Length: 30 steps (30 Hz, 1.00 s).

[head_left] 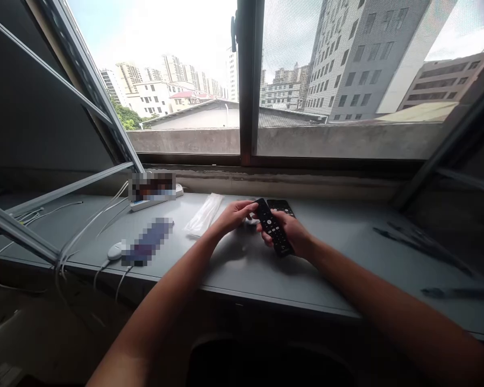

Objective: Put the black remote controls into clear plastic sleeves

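Note:
My right hand [293, 234] is wrapped round a black remote control [271, 228], holding it tilted above the grey desk with its buttons facing up. The fingers of my left hand [236, 215] close at the remote's upper end, the thumb against its edge. Just behind my right hand lies a second black remote control [282, 205], partly covered by the hand and the first remote. Something small and whitish [250, 220] shows below my left fingers; its kind is not clear.
A clear plastic bag [205, 216] lies left of my hands. Farther left are a blurred-out item [148, 242], a round white charger [115, 251], a white power strip [155, 203] and cables. Dark slender objects [423, 247] lie right. Metal frames [121, 140] and a window flank the desk [331, 285].

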Motion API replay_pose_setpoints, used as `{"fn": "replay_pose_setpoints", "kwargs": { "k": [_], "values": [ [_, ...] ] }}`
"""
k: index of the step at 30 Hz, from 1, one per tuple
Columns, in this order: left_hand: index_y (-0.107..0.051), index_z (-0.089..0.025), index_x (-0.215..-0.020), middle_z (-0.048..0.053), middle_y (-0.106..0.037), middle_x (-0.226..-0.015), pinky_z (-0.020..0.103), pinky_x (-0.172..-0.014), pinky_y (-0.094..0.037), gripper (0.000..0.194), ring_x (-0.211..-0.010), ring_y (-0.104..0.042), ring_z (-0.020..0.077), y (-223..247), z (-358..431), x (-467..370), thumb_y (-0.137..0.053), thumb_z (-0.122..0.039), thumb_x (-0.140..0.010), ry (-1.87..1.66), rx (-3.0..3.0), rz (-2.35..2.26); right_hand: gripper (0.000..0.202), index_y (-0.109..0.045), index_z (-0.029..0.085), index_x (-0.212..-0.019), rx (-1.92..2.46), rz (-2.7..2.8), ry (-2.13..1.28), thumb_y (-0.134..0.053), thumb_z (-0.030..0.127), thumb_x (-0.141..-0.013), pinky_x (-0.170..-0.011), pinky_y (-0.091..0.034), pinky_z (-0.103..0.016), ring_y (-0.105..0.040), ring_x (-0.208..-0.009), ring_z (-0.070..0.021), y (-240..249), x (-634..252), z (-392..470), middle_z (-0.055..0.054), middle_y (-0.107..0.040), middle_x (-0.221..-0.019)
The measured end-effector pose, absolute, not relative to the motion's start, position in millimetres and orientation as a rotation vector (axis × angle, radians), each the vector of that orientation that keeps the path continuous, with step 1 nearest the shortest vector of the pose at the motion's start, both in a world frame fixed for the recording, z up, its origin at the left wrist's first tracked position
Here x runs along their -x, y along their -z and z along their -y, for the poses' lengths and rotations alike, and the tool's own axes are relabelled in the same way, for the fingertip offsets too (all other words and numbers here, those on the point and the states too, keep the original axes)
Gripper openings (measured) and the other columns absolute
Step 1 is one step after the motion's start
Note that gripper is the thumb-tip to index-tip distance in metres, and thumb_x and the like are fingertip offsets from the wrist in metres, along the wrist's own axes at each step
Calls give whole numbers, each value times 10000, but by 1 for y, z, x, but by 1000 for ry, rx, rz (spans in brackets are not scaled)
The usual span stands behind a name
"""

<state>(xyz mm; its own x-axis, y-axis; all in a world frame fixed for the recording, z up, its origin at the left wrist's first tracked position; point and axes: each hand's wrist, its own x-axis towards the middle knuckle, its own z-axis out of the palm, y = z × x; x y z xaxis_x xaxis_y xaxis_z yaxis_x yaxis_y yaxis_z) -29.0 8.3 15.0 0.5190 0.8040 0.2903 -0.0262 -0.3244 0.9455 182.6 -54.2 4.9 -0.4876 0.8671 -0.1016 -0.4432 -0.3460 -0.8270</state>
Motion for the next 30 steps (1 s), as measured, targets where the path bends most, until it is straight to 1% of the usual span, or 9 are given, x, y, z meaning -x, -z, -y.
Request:
{"fn": "replay_pose_setpoints", "kwargs": {
  "k": [7,13,15,17,20,23,25,27,30],
  "values": [
    [-861,-161,-1120,98,-802,-1005,312,-772,-509,487,-897,-705,221,-7,-21,34,-809,-592,-900,-1107,-1539,-723,521,-689,110,-1310,758,992,-1934,-344,477,-1179,-551,-568,-315,-687,-634,-209,-7,-180,59,-162,-800,-987],
    [-832,-155,-1055,112,-805,-1003,298,-721,-502,536,-887,-722,219,0,-29,33,-778,-666,-901,-1198,-1467,-806,528,-718,107,-1235,712,899,-1950,-326,458,-1184,-406,-428,-243,-558,-523,-152,-5,-184,56,-99,-715,-829],
    [-824,-160,-1062,124,-813,-1018,297,-713,-505,545,-880,-728,219,-1,-28,33,-749,-681,-919,-1202,-1448,-818,475,-727,122,-1198,685,833,-1960,-397,462,-1172,-411,-436,-227,-552,-535,-142,-8,-185,56,-61,-669,-780],
    [-824,-161,-1076,137,-818,-1033,297,-712,-506,549,-893,-734,223,-2,-27,35,-717,-682,-942,-1198,-1465,-830,326,-730,151,-1167,698,771,-1931,-529,406,-1139,-433,-470,-215,-581,-570,-140,-12,-185,56,-30,-649,-765],
    [-825,-158,-1084,144,-821,-1032,297,-710,-506,553,-907,-740,229,-2,-27,36,-685,-679,-961,-1206,-1491,-852,150,-719,184,-1145,804,701,-1836,-628,290,-1088,-503,-557,-231,-703,-715,-175,-16,-186,57,-71,-755,-933],
    [-820,-156,-1063,145,-823,-1009,295,-693,-504,556,-884,-739,226,1,-29,36,-686,-684,-950,-1214,-1513,-872,276,-709,180,-1133,805,667,-1847,-533,393,-1136,-474,-543,-241,-719,-749,-197,-17,-187,56,-144,-794,-1098],
    [-816,-154,-1042,145,-823,-991,290,-674,-498,559,-860,-735,221,4,-32,35,-686,-688,-942,-1218,-1527,-875,393,-711,170,-1127,729,662,-1908,-429,442,-1164,-411,-467,-221,-624,-617,-159,-17,-188,56,-139,-776,-993],
    [-813,-154,-1033,143,-823,-985,284,-658,-492,556,-839,-730,212,6,-34,35,-681,-687,-942,-1226,-1533,-868,417,-720,161,-1159,660,658,-1969,-387,413,-1166,-389,-424,-210,-511,-522,-127,-16,-188,56,-87,-711,-841],
    [-812,-156,-1038,137,-822,-980,276,-647,-483,541,-824,-723,201,8,-35,34,-668,-671,-955,-1235,-1538,-863,386,-733,163,-1247,610,682,-1975,-443,398,-1149,-433,-465,-217,-522,-545,-129,-16,-187,58,-44,-649,-786]
  ]
}}
